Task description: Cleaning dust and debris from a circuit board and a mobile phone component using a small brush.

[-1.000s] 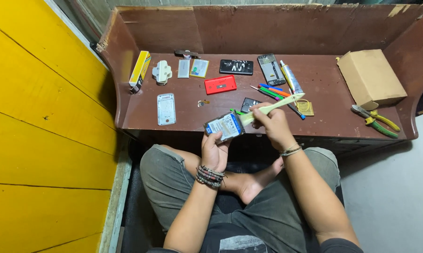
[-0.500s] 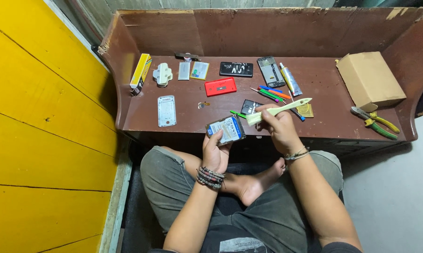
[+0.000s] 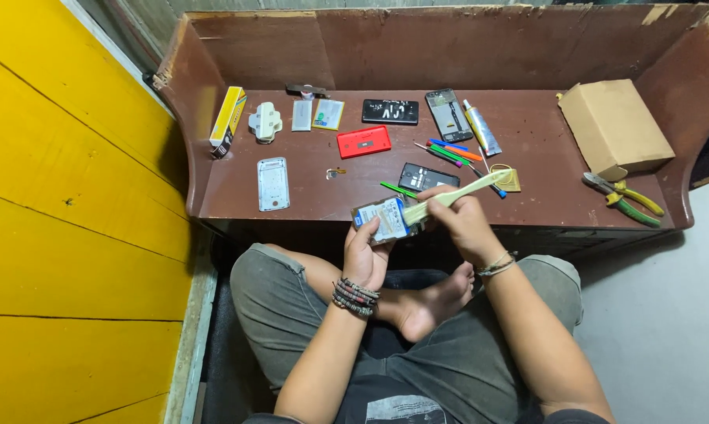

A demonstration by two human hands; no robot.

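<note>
The left hand (image 3: pixel 368 250) gripped a small phone part (image 3: pixel 383 217) upright over the table's near edge (image 3: pixel 307 213), steadying it so the right hand (image 3: pixel 460 220), fingers wrapped around a pale brush (image 3: pixel 456 192), could reach its face.

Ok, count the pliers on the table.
1: the pliers, green and yellow handled, lie at the table's right end, just in front of the cardboard box. The box may hide something behind it.
</note>
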